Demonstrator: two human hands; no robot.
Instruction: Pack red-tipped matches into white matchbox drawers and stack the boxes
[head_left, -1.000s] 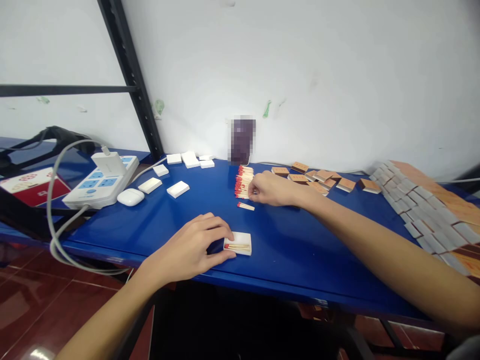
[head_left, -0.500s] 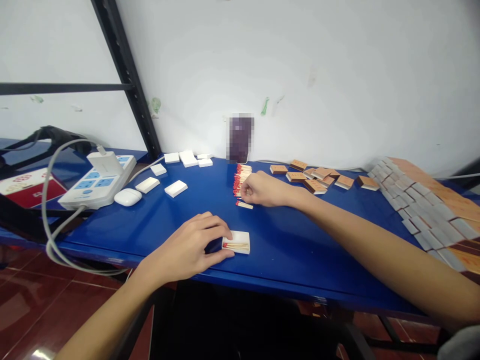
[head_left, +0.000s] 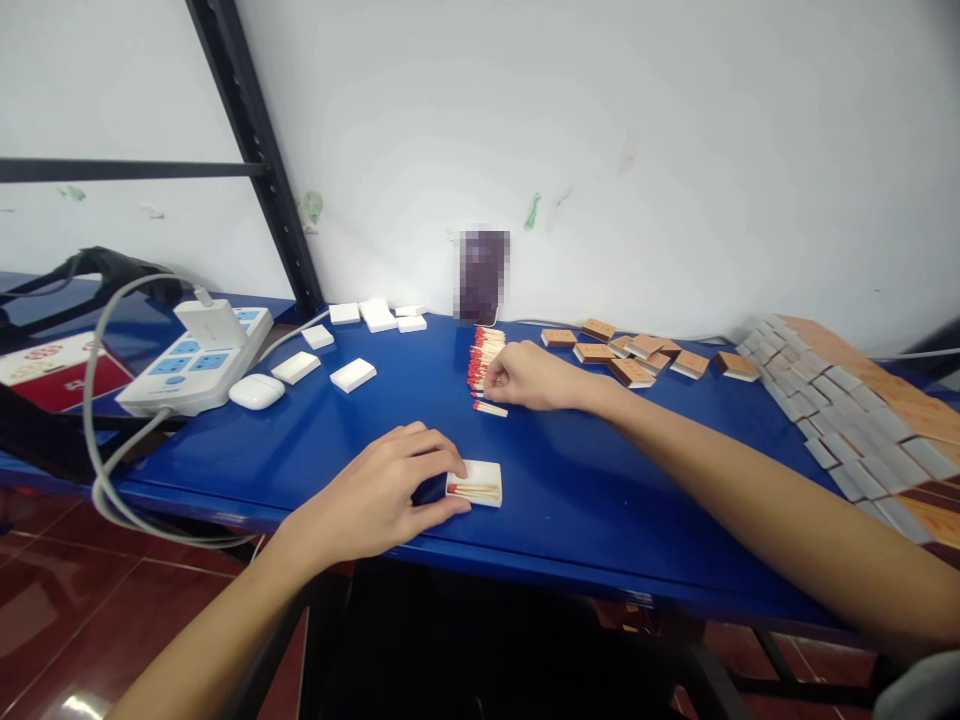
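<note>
My left hand (head_left: 386, 490) has its thumb and fingers closed on the left end of a white matchbox tray (head_left: 487, 470) on the blue tabletop. A few red-headed matches (head_left: 476, 491) lie inside along the tray's near side. Farther back, my right hand (head_left: 532, 376) is pinched at the near end of a row of matches (head_left: 489, 345), all with red heads to the left. Its fingertips close on the stick ends there; how many they hold is hidden. Just in front of that hand, a small separate bunch of matches (head_left: 491, 409) lies on the table.
Several white trays (head_left: 353, 375) lie at the back left, near a white earbud case (head_left: 256, 391) and a power strip (head_left: 199, 360). Brown matchbox sleeves (head_left: 632, 373) are scattered at the back right, with stacked boxes (head_left: 847, 430) beyond. A phone (head_left: 482, 278) leans against the wall.
Both hands stay almost where they were, the left on the tray and the right pinched at the row. The view has shifted very slightly.
</note>
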